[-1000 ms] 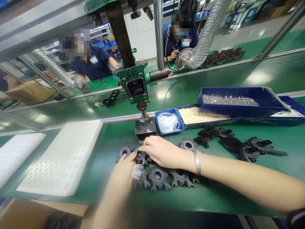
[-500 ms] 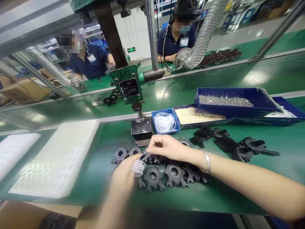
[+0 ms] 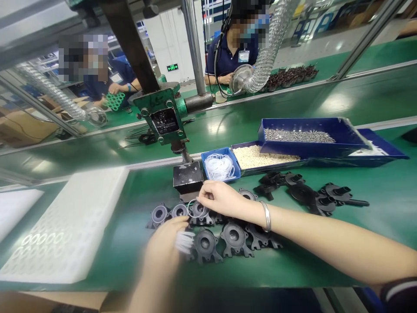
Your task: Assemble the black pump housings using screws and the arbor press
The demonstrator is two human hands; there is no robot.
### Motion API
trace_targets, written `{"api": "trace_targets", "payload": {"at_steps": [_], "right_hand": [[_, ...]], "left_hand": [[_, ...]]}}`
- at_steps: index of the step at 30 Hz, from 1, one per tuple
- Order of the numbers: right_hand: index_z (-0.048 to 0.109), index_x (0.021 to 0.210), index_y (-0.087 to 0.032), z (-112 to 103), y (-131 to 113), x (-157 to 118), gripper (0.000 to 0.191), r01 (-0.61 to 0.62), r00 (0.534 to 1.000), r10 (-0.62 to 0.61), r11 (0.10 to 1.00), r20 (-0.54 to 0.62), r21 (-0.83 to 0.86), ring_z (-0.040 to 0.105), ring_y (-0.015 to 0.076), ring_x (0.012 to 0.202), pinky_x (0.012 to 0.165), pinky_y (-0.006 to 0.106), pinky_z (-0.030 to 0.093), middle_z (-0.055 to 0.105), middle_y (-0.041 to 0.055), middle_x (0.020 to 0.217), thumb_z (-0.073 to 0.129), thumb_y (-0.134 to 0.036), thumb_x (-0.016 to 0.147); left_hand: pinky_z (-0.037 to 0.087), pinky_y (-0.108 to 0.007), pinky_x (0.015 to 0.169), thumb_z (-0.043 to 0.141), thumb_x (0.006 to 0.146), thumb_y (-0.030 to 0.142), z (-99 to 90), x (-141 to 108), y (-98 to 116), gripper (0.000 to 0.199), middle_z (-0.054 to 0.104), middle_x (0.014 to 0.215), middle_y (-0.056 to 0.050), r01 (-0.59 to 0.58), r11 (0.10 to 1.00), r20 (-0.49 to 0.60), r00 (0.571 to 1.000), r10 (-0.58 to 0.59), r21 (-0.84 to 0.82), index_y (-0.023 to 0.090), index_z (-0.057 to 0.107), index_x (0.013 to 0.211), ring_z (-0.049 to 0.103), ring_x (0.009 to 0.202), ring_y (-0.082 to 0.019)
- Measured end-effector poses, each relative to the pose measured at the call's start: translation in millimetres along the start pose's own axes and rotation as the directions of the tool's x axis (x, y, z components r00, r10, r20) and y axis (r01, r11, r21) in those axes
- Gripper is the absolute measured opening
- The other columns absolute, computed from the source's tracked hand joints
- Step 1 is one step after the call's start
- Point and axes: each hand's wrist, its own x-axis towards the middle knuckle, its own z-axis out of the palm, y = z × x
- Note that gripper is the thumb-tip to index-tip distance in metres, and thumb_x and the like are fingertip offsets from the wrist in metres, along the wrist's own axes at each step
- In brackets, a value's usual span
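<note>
My left hand [image 3: 166, 243] is closed round a bunch of white rings [image 3: 185, 241], its palm side turned away and partly blurred. A single thin white ring [image 3: 190, 209] is pinched in the fingertips of my right hand [image 3: 218, 198], which hovers over the back row of black plastic housings [image 3: 180, 211]. Each housing has a round recess in its middle. In front, another black housing [image 3: 234, 237] lies right of my left hand. My forearms hide parts of both rows.
A press [image 3: 166, 121] with a black block [image 3: 188, 176] stands behind the housings. Blue bins hold white rings [image 3: 220, 166], cream pellets [image 3: 260, 156] and metal pins [image 3: 298, 135]. More black parts [image 3: 309, 193] lie right; a white board with rings [image 3: 65, 230] lies left. Two co-workers sit opposite.
My right hand has drawn one ring away from the bunch in my left hand, and the ring now hangs over a housing. The view has shifted slightly. A co-worker now holds a green perforated piece.
</note>
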Motion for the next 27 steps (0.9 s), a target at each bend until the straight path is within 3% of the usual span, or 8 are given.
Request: {"api": "trace_targets", "payload": {"at_steps": [3,8,14,17,21,23,27], "right_hand": [[0.062,0.069,-0.014,2,4,0,0.017,0.016,1.0,-0.016,0.998,-0.001,-0.057,0.054,0.0133,0.069,0.065,0.024,0.039,0.059,0.0012,0.074,0.063,-0.015,0.086],[0.061,0.071,-0.014,7,9,-3,0.014,0.067,0.998,-0.067,0.983,0.005,-0.173,0.053,0.0155,0.071,0.067,0.027,0.039,0.059,0.003,0.076,0.06,-0.01,0.084],[0.06,0.072,-0.014,7,12,-7,0.013,0.111,0.994,-0.106,0.962,0.034,-0.248,0.052,0.0174,0.074,0.072,0.029,0.04,0.057,0.0037,0.077,0.061,-0.015,0.086],[0.063,0.087,-0.013,3,12,-10,0.007,0.154,0.988,-0.148,0.948,0.041,-0.278,0.051,0.0188,0.079,0.076,0.03,0.041,0.057,0.0056,0.084,0.06,-0.018,0.09],[0.063,0.119,-0.018,-1,12,-14,0.025,0.37,0.929,-0.327,0.844,0.173,-0.388,0.047,0.0209,0.084,0.075,0.032,0.038,0.053,0.0076,0.093,0.052,-0.018,0.097],[0.062,0.125,-0.022,-3,13,-15,0.031,0.434,0.9,-0.367,0.785,0.234,-0.442,0.044,0.022,0.083,0.074,0.034,0.037,0.051,0.008,0.094,0.05,-0.016,0.097],[0.06,0.13,-0.02,-6,16,-19,0.034,0.444,0.896,-0.371,0.742,0.243,-0.503,0.042,0.0232,0.086,0.076,0.036,0.036,0.051,0.0092,0.096,0.049,-0.017,0.097]], "left_hand": [[0.057,-0.036,0.092,0.041,0.084,0.004,1.5,2,-1,0.034,0.071,0.116,-0.008,-0.011,1.0,-0.013,1.0,0.012,0.019,0.019,0.062,0.107,0.067,0.109,-0.021],[0.049,-0.045,0.107,0.039,0.084,0.004,14.8,8,3,0.033,0.066,0.128,-0.011,-0.15,0.989,0.11,0.983,0.148,0.012,0.02,0.062,0.101,0.06,0.123,-0.023],[0.048,-0.048,0.109,0.037,0.079,0.001,24.6,10,4,0.04,0.064,0.131,-0.009,-0.225,0.974,0.182,0.958,0.223,-0.007,0.023,0.061,0.103,0.055,0.128,-0.024],[0.046,-0.05,0.11,0.036,0.08,0.002,22.9,10,3,0.041,0.063,0.132,-0.01,-0.231,0.973,0.199,0.954,0.226,-0.001,0.023,0.06,0.105,0.054,0.129,-0.025],[0.045,-0.049,0.111,0.037,0.083,0.003,21.6,10,5,0.038,0.063,0.133,-0.011,-0.232,0.973,0.223,0.949,0.223,0.015,0.022,0.061,0.104,0.052,0.131,-0.024],[0.044,-0.049,0.112,0.037,0.083,0.002,21.6,11,6,0.036,0.062,0.135,-0.012,-0.234,0.972,0.236,0.946,0.223,0.02,0.021,0.061,0.102,0.051,0.132,-0.024],[0.046,-0.053,0.107,0.034,0.085,0.0,20.2,15,12,0.032,0.058,0.136,-0.018,-0.242,0.967,0.323,0.924,0.204,0.082,0.016,0.06,0.097,0.052,0.132,-0.027]]}}
